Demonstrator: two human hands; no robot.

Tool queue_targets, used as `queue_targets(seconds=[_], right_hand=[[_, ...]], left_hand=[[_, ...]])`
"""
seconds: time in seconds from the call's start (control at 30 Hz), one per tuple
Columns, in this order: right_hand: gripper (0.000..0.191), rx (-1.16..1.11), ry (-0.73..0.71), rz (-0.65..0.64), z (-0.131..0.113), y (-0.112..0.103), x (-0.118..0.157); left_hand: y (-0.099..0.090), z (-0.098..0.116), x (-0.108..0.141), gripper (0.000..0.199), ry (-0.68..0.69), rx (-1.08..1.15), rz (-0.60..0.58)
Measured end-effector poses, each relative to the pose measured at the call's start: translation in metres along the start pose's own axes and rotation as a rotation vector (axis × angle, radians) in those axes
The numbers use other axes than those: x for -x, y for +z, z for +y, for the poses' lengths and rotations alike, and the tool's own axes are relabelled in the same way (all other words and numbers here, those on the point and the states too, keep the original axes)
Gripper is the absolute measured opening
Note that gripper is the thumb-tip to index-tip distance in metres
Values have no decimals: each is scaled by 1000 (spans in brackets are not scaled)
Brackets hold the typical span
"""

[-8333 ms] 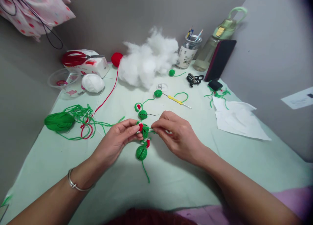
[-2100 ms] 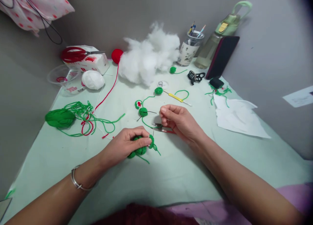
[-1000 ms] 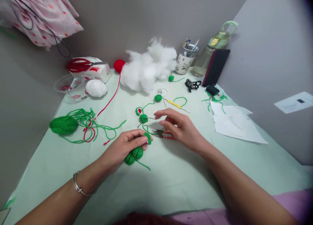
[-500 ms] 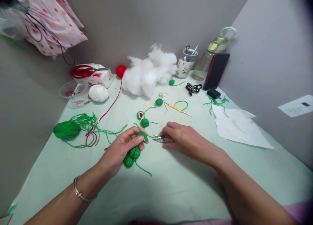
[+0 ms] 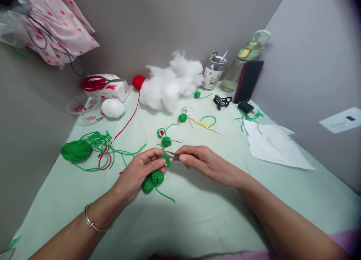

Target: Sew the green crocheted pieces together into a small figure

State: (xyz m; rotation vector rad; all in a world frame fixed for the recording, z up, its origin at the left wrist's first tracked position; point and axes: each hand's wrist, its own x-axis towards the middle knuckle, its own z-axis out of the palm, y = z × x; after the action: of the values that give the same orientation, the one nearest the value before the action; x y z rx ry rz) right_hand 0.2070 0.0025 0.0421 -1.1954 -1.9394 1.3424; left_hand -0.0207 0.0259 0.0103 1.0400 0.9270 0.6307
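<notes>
My left hand (image 5: 149,163) pinches a small green crochet piece (image 5: 167,161) between thumb and fingers; a loose yarn end sticks up from it. Below those fingers hang or rest two round green crocheted balls (image 5: 152,180) with a yarn tail trailing right; whether they join the pinched piece I cannot tell. My right hand (image 5: 194,157) is closed around small thread snips (image 5: 172,154), whose blades point left and reach the yarn at the piece's upper edge. Just beyond the hands lie another green crocheted ball (image 5: 166,141) and a small green piece with red and white (image 5: 161,133).
Green yarn (image 5: 76,150) lies tangled at left. Behind stand white stuffing (image 5: 170,87), a red yarn ball (image 5: 138,82), a white yarn ball (image 5: 113,108) and red scissors (image 5: 96,83). A yellow crochet hook (image 5: 201,123), bottle (image 5: 229,77), phone (image 5: 248,82) and white paper (image 5: 273,147) are farther right.
My right hand has moved left with the snips, bringing the blades from beside the crochet piece up to its yarn. My left hand keeps its hold in nearly the same place.
</notes>
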Motion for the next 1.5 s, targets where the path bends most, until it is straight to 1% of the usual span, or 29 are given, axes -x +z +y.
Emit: queue_targets(seconds=[0.13, 0.33, 0.43, 0.63, 0.73, 1.03, 1.13, 1.23, 1.3, 1.37, 1.4, 1.47, 1.5], right_hand=[[37, -18, 47, -37, 2, 5, -1], [38, -22, 85, -7, 2, 4, -2], [39, -35, 90, -2, 1, 4, -3], [38, -94, 67, -38, 0, 7, -2], [36, -86, 58, -26, 0, 8, -3], [35, -97, 89, 29, 0, 13, -4], [35, -29, 108, 63, 1, 4, -2], [38, 136, 138, 42, 2, -6, 0], [34, 203, 124, 111, 3, -7, -1], [27, 132, 108, 160, 5, 0, -2], [29, 55, 95, 154, 5, 6, -3], [40, -75, 62, 85, 6, 21, -6], [49, -115, 53, 62, 7, 28, -8]], left_hand=[[0, 0, 0, 24, -6, 60, -11], [1, 1, 1, 20, 13, 90, -47], [0, 0, 1, 19, 22, 95, -52], [1, -2, 1, 23, 13, 101, -39], [1, -2, 1, 23, 10, 95, -47], [2, -3, 1, 20, 0, 93, -68], [2, -2, 2, 20, 7, 127, -20], [1, 0, 2, 22, -7, 171, 30], [1, 1, 2, 22, -33, 229, 60], [0, 2, 2, 22, -48, 306, 93], [0, 2, 1, 22, -46, 345, 112], [2, 2, 1, 22, -32, 397, 138], [2, 3, 1, 21, -21, 409, 146]])
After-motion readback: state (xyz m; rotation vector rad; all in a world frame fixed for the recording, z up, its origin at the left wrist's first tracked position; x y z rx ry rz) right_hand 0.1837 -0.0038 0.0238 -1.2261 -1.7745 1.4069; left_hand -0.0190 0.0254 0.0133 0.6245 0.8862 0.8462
